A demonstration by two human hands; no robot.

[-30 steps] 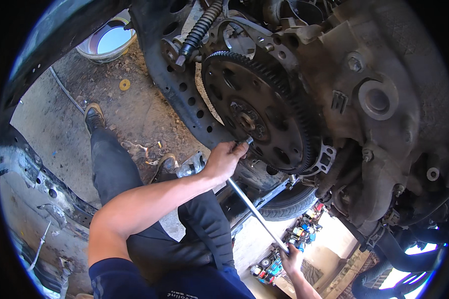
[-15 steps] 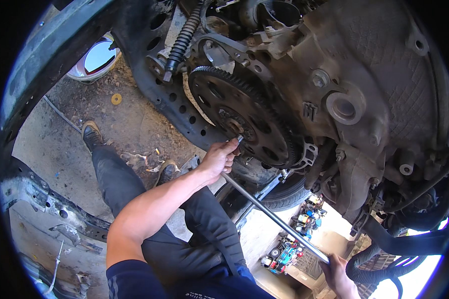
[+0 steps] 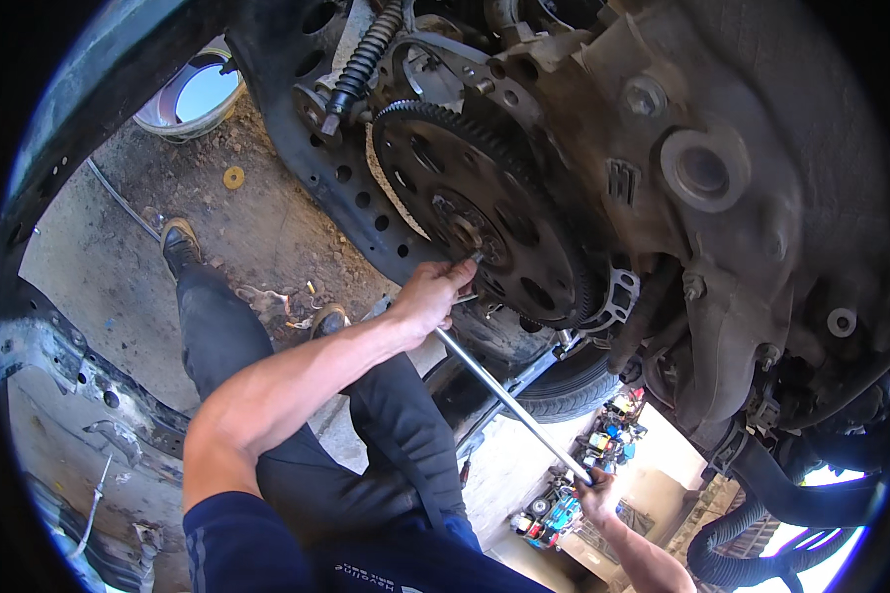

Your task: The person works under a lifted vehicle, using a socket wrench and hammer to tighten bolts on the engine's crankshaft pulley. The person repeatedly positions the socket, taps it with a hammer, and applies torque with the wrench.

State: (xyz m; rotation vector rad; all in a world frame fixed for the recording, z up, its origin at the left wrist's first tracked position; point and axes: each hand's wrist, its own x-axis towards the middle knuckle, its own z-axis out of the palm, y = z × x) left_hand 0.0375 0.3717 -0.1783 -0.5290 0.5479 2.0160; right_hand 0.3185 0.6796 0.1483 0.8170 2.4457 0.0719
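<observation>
My left hand [image 3: 431, 299] is closed around the head end of a long silver breaker bar [image 3: 514, 407]. A small metal piece at its fingertips, probably a socket, meets the hub of a dark toothed flywheel [image 3: 473, 186]; the fingers partly hide this contact. Slanting down to the right, the bar's far end lies in my right hand [image 3: 595, 496], whose fingers are wrapped round it. The flywheel stands on edge against the engine block [image 3: 613, 119], with bolts around its centre.
A vehicle frame rail [image 3: 307, 178] curves past on the left, beside a spring-like shaft [image 3: 366, 59]. A bucket of liquid [image 3: 193, 109] and a yellow ring [image 3: 233, 178] are on the dirt floor. Hoses [image 3: 761, 514] hang at the right; a tyre [image 3: 564, 390] lies beyond the bar.
My right hand and the bar's far end have moved left and upward in the picture. My left hand stays at the flywheel hub. The view has shifted slightly.
</observation>
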